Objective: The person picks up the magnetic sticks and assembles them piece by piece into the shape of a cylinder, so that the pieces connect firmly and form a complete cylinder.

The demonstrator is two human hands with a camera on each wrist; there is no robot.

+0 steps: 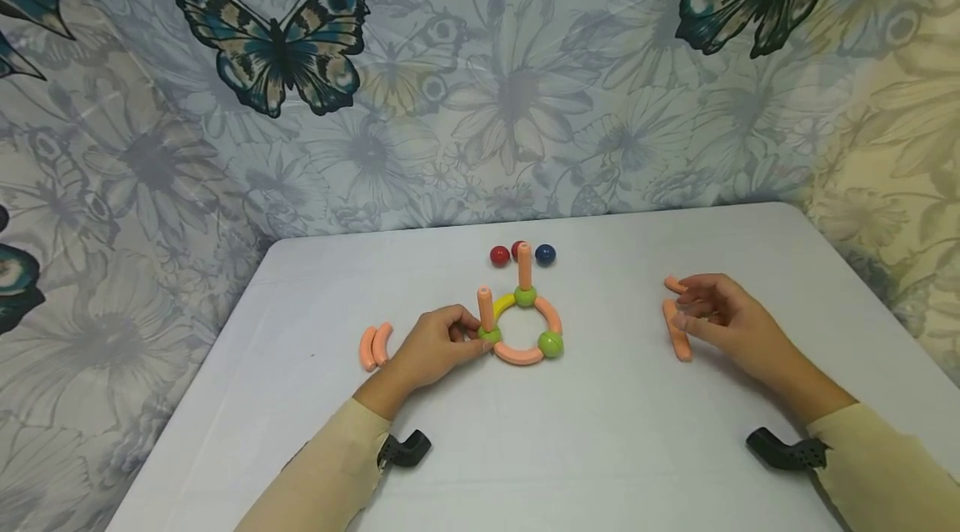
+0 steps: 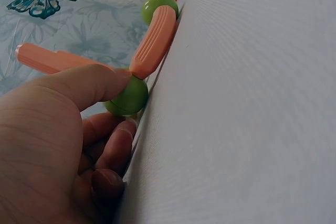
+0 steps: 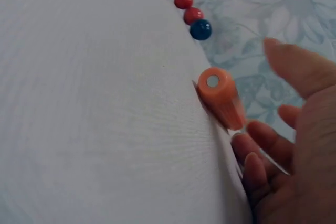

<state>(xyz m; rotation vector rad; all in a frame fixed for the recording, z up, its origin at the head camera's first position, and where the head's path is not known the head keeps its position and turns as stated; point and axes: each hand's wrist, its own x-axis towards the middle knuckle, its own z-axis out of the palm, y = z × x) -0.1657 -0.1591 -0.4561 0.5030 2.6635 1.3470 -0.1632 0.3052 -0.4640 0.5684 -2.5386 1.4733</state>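
A ring of orange curved rods (image 1: 519, 355) and one yellow curved rod (image 1: 503, 304), joined by green balls (image 1: 551, 344), lies mid-table. Two straight orange rods (image 1: 525, 267) stand up from it. My left hand (image 1: 438, 344) pinches the ring's left green ball (image 2: 128, 98) between thumb and fingers, at the foot of the shorter-looking upright rod (image 1: 486, 308). On the right, my right hand (image 1: 723, 315) hovers over a loose straight orange rod (image 3: 223, 98) with a metal disc in its end. Its thumb stands away from the rod, and its bent fingers are close beside it.
Two red balls (image 1: 499, 256) and a blue ball (image 1: 545, 254) sit behind the ring. Two curved orange rods (image 1: 367, 348) lie left of my left hand. Another orange piece (image 1: 674, 285) lies beyond my right fingers. A patterned cloth (image 1: 517, 98) hangs behind the white table (image 1: 600, 449).
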